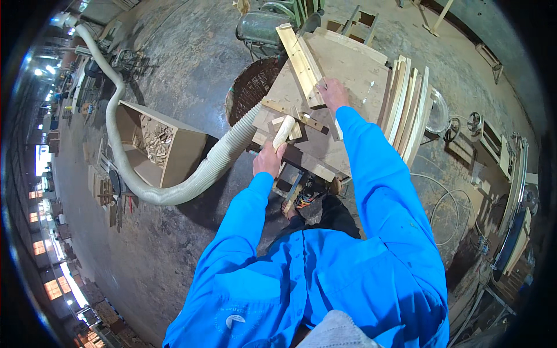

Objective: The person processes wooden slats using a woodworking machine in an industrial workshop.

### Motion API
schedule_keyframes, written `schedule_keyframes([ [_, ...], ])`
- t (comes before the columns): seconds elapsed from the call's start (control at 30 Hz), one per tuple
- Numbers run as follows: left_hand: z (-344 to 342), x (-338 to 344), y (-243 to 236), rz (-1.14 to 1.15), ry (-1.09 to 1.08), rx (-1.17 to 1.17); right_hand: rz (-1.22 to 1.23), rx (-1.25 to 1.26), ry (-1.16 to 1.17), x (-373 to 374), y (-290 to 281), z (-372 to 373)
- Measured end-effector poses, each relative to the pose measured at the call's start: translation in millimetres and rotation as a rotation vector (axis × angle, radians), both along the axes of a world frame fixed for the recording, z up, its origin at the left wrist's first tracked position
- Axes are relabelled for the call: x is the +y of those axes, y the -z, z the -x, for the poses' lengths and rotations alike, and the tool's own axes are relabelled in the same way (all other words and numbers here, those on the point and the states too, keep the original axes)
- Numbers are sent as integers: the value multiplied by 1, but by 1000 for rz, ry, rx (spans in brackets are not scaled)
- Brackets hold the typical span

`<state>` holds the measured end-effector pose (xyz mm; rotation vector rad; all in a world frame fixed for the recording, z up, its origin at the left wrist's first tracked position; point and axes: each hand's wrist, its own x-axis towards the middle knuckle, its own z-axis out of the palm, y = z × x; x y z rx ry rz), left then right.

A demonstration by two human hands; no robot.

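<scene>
Left hand (268, 159) clenched round pale curved wooden piece (284, 131), long axis pointing away; right hand (333, 93) flat, fingers spread on plywood machine table (354, 69), beyond it.

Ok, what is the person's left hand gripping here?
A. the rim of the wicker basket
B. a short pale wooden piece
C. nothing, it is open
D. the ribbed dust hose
B: the left hand is closed around a short pale wooden piece at the near edge of the work table, while the ribbed dust hose lies apart to its left.
</scene>
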<state>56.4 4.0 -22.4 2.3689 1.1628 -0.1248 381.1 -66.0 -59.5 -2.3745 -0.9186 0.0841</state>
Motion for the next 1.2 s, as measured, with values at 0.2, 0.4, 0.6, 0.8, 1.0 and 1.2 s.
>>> schedule_keyframes([
  [0.2, 7, 1, -2, 10, 2, 10, 40, 102, 29, 2, -12, 14],
  [0.4, 6, -1, -5, 25, 23, 24, -24, 41, 44, -5, 0, 12],
  [0.6, 9, 4, 8, -69, 38, -61, -12, 85, 62, 2, -2, 13],
  [0.8, -8, 6, 4, -16, 14, -47, -54, 53, 71, 5, 0, -4],
  [1.0, -19, 3, 1, -6, 12, -71, -48, 3, 19, -1, 2, -25],
  [1.2, -7, -1, -1, 21, 19, -32, -203, 123, 61, -21, 4, -17],
])
